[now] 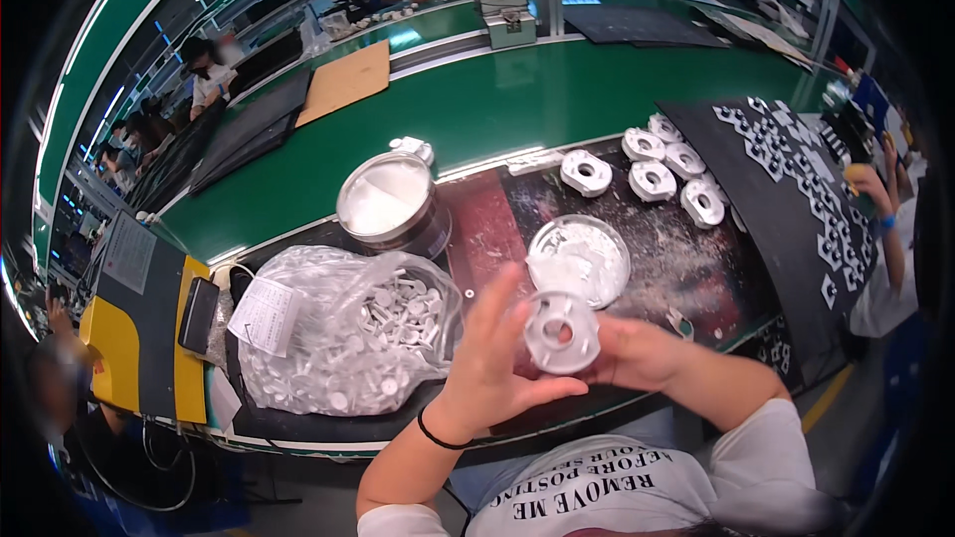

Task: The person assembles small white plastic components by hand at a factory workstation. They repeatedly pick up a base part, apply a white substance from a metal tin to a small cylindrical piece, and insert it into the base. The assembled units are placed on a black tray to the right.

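My right hand [642, 350] grips a round white plastic part [545, 348] with a hole in its middle, holding it above the near edge of the bench. My left hand [487, 368] is open beside it, fingers spread upward and thumb stretched out below the part; whether it touches the part I cannot tell. Just beyond the hands sits a shallow round dish [607, 257] with white material in it. To the left lies a clear plastic bag [298, 368] full of small white stemmed pieces [406, 313] with disc-shaped heads.
A wide tin [428, 224] with a whitish top stands behind the bag. Several similar white housings [585, 172] lie at the back right. Beside them a black board [786, 209] carries rows of small white parts. A yellow and grey machine [149, 328] stands left; a co-worker's hand [870, 187] shows right.
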`<move>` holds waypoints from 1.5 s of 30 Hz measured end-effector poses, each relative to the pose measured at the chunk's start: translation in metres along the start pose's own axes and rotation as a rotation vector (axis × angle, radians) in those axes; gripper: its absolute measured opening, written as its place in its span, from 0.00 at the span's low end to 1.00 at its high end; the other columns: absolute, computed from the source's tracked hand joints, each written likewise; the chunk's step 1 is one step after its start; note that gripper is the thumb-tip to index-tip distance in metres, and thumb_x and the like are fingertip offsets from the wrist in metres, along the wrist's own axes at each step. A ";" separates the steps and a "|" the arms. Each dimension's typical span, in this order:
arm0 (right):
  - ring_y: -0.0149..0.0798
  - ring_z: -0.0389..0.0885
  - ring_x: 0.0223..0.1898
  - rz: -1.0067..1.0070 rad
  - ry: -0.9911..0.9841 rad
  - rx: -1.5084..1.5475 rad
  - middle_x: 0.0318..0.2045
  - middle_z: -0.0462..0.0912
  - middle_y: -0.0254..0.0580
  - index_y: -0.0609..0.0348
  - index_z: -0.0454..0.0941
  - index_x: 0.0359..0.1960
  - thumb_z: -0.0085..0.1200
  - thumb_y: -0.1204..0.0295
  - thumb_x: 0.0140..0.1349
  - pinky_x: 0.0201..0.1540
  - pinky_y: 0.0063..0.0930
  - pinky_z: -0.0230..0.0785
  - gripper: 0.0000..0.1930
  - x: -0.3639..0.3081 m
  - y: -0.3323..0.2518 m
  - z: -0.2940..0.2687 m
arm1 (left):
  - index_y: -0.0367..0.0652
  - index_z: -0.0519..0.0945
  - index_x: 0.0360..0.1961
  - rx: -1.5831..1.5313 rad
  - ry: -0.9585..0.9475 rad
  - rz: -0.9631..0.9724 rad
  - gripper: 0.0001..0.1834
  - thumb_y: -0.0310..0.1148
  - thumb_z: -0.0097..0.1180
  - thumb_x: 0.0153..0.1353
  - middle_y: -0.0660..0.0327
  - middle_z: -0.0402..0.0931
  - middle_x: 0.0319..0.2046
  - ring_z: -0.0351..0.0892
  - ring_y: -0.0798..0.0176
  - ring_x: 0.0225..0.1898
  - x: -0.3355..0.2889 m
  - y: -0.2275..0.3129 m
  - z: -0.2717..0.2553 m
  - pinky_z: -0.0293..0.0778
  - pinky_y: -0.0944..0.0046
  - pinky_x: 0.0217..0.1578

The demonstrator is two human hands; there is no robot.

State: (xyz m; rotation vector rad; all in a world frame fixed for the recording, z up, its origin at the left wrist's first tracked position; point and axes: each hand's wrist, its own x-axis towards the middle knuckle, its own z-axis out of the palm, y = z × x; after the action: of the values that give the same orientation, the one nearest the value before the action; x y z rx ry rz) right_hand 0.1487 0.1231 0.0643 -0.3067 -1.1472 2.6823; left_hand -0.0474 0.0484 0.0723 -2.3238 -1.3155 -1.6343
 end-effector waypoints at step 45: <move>0.42 0.75 0.49 -0.358 1.574 -1.621 0.45 0.78 0.45 0.60 0.77 0.44 0.68 0.65 0.41 0.53 0.30 0.64 0.26 -0.300 -0.082 -0.072 | 0.39 0.47 0.66 -0.101 -0.331 -0.399 0.58 0.37 0.72 0.38 0.46 0.49 0.65 0.53 0.46 0.65 -0.070 0.029 0.031 0.53 0.53 0.63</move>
State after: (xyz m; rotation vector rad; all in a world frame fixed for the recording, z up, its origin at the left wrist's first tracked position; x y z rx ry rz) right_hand 0.4643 0.1475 0.1080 -1.6177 -1.8067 0.1187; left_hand -0.0123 0.0005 0.0160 -2.6090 -1.9114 -1.4671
